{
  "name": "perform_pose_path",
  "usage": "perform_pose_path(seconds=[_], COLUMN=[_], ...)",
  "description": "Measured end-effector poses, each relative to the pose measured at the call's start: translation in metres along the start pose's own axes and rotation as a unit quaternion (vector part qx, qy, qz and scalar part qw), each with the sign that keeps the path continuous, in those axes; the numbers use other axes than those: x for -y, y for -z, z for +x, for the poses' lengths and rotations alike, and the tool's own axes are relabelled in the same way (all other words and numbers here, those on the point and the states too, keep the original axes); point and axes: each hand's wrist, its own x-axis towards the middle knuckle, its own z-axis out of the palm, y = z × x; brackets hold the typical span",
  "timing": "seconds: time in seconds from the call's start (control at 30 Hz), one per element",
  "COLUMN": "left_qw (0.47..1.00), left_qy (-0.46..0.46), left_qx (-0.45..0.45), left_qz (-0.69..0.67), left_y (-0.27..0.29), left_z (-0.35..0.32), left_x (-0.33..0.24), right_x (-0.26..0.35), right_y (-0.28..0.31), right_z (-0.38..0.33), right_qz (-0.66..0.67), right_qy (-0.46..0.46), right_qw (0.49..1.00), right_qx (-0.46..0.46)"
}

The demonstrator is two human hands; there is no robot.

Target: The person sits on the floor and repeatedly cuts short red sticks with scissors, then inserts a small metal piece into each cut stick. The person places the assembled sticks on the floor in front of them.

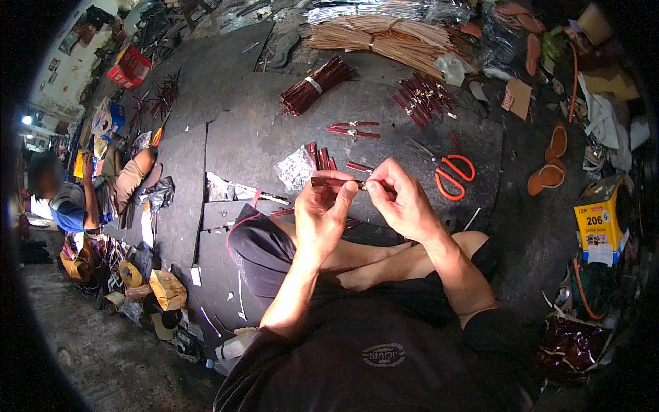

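Dark red strap [335, 182], thin and long, is held level above the person's crossed legs, just in front of the orange scissors [453, 175]. The left hand [322, 213] has its fingers [341, 196] clenched around the strap. The right hand [405, 199] pinches the strap's end, where a small metal piece shows, between thumb and fingertips. Left of the scissors, some loose red straps [322, 158] and a crumpled clear bag [296, 168] lie on the dark floor mat [247, 137]. Behind the scissors lies a tied bundle of dark red strips [316, 86]. Farther behind it, tan strips [384, 38] are stacked in bundles.
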Motion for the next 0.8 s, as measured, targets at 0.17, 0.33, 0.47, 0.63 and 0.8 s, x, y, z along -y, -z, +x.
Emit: perform_pose_path(seconds=[0.17, 0.33, 0.47, 0.63, 0.8], left_qw=[0.996, 0.980, 0.964, 0.972, 0.999], left_qy=[0.074, 0.150, 0.161, 0.135, 0.033], left_qx=[-0.031, 0.012, 0.022, 0.013, -0.008], left_qz=[0.035, -0.129, -0.209, -0.190, -0.041], left_y=[-0.003, 0.012, 0.013, 0.009, -0.004], left_z=[0.010, 0.015, 0.015, 0.011, 0.003], left_x=[0.016, 0.018, 0.020, 0.016, 0.016], right_x=[-0.015, -0.018, -0.019, -0.008, -0.021], right_y=[-0.016, 0.021, 0.027, 0.026, 0.014], right_z=[0.005, 0.014, 0.016, 0.016, 0.010], right_qz=[-0.082, 0.182, 0.202, 0.075, 0.029], right_qy=[-0.028, -0.163, -0.165, -0.098, -0.091], right_qw=[0.994, 0.966, 0.962, 0.990, 0.994], right_qx=[-0.058, 0.079, 0.076, 0.074, 0.048])
